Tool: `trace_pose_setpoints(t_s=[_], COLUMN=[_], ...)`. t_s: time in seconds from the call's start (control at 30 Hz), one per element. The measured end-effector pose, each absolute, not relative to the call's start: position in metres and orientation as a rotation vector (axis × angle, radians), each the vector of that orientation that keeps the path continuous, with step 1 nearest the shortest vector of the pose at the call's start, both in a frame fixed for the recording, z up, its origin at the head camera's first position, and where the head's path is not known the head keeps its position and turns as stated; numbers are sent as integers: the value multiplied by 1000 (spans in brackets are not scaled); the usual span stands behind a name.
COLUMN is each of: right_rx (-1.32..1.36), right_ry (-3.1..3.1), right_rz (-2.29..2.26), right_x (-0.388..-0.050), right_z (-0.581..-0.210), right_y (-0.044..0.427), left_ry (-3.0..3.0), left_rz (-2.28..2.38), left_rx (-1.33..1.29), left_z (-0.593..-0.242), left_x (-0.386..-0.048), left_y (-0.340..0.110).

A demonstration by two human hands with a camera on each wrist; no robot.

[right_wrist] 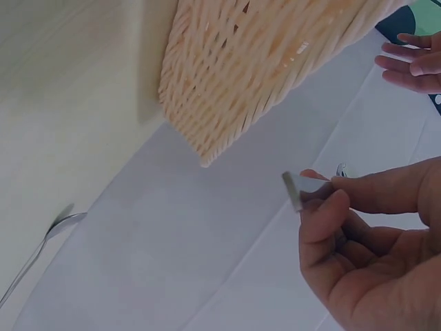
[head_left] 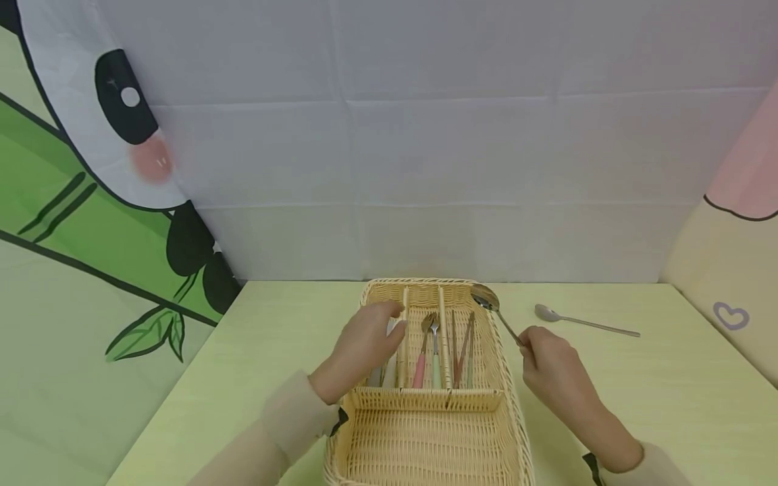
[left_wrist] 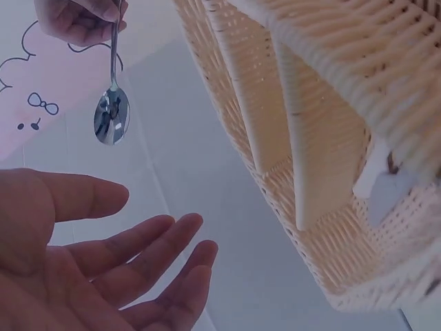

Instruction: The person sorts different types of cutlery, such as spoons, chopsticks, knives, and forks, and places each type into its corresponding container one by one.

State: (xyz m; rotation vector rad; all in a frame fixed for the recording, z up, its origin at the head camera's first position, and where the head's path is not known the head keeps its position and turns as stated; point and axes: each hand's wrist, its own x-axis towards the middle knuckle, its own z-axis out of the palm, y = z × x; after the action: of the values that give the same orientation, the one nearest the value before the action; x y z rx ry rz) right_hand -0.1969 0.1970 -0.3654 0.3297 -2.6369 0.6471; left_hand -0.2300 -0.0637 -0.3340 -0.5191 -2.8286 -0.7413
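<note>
My right hand [head_left: 559,374] pinches a metal spoon [head_left: 484,295] by its handle, with the bowl raised over the far right corner of a wicker basket [head_left: 425,439]. My left hand [head_left: 365,344] hovers above the basket's left compartment, its fingers spread and holding nothing, as the left wrist view confirms. Partly hidden under it are pale-handled utensils [head_left: 390,372] of unclear kind. The middle compartment holds a pink-handled fork [head_left: 419,370] and a green-handled fork [head_left: 436,370]. Thin sticks [head_left: 460,358] with reddish and green ends lie in the right compartment.
Another metal spoon [head_left: 589,324] lies on the pale table [head_left: 644,385], right of the basket. Wicker dividers [head_left: 445,337] split the basket's far half; its near half is one wide section. A grey-white cloth backdrop [head_left: 450,148] rises behind the table.
</note>
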Motion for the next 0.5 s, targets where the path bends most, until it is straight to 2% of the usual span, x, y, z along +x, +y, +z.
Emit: trace_pose_setpoints(t_s=[0.5], right_rx=[321], right_ry=[-2648], right_rz=[815], right_x=[-188], right_z=[-363], right_y=[169], left_ry=[-2847], left_rz=[-1098], left_rx=[-723], left_z=[-340], left_x=[-232], left_y=[-18])
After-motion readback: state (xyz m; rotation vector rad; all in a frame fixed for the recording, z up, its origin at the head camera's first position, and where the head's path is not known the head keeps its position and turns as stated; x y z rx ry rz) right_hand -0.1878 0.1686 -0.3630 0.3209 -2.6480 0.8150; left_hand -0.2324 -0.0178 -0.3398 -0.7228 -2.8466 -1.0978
